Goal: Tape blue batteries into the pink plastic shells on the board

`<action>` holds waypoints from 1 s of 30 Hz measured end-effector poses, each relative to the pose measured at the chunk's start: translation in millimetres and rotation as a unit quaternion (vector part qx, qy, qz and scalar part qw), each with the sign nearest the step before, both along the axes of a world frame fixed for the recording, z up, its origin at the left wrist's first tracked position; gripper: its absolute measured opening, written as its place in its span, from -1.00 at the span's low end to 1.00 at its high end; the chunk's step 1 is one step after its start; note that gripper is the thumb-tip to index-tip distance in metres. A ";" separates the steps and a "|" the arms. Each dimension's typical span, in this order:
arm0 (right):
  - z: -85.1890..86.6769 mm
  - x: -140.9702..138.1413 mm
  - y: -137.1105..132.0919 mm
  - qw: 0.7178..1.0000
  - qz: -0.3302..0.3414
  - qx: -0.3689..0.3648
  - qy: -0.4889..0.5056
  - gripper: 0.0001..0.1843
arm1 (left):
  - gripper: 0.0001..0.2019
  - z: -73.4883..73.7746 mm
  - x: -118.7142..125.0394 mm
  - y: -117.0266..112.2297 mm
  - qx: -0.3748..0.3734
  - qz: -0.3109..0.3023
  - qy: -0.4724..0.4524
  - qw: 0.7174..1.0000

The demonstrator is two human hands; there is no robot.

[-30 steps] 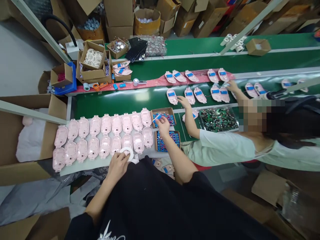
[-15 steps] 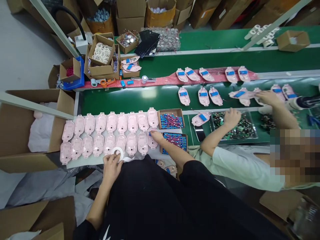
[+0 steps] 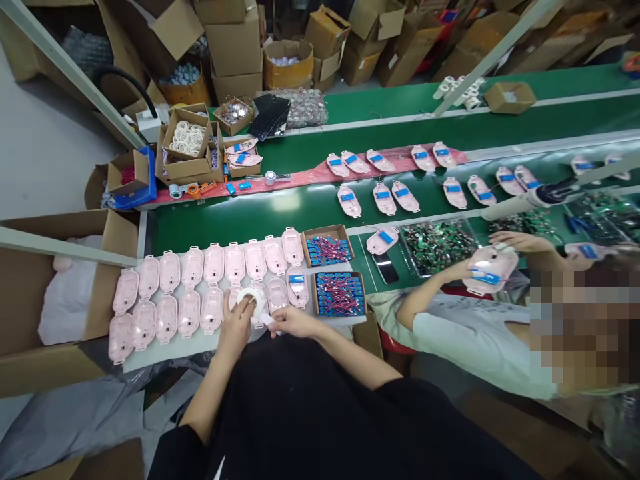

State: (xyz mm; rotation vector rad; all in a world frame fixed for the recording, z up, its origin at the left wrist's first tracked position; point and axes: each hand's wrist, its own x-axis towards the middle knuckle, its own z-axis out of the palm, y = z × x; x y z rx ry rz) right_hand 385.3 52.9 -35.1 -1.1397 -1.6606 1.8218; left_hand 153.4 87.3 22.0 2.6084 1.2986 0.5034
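My left hand [image 3: 236, 325] is closed around a roll of white tape [image 3: 259, 295], which it holds over the front row of pink plastic shells [image 3: 189, 312]. Close by on the right, my right hand [image 3: 296, 323] pinches the loose end of the tape [image 3: 267, 320]. Just beyond that hand, the last shell of the front row [image 3: 299, 297] has a blue battery [image 3: 297, 279] lying in it. The other shells in the two rows show no battery. The roll and my fingers partly cover a few front shells.
Two cardboard boxes of wired blue batteries [image 3: 327, 248] stand right of the shells. Past a phone [image 3: 385, 269], a co-worker's hands hold a pink shell [image 3: 493, 267] near a tray of circuit boards [image 3: 437, 243]. Battery-fitted shells [image 3: 349, 201] lie along the green bench.
My right hand has left the end shell, where a blue battery now shows, and moved left to the tape end. The co-worker has lifted a shell. The view has shifted.
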 end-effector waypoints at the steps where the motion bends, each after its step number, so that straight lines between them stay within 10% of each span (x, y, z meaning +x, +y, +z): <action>1: 2.7 -2.8 -8.6 1.000 0.015 0.001 0.000 -0.55 | -0.58 0.1 -2.7 4.7 0.009 0.016 -0.005 1.000; 7: -11.0 70.2 62.2 0.975 -0.032 0.083 -0.204 -0.66 | -0.73 -6.6 -15.8 1.0 0.057 0.095 -0.038 0.993; 10: -27.2 128.5 141.3 0.886 -0.177 0.128 -0.410 -0.55 | -0.67 -6.0 -11.2 -16.5 0.050 0.091 -0.043 0.994; 14: -55.1 164.2 200.5 0.836 -0.142 0.085 -0.523 -0.52 | -0.64 0.4 6.1 -33.1 0.054 0.083 -0.042 0.994; 21: -80.5 179.8 190.3 0.822 -0.237 0.113 -0.506 -0.50 | -0.71 15.3 19.7 -41.3 0.019 0.060 -0.056 0.996; 30: -91.5 174.9 204.3 0.839 -0.177 0.041 -0.512 -0.55 | -0.69 8.9 17.9 -49.2 -0.021 0.016 -0.017 1.000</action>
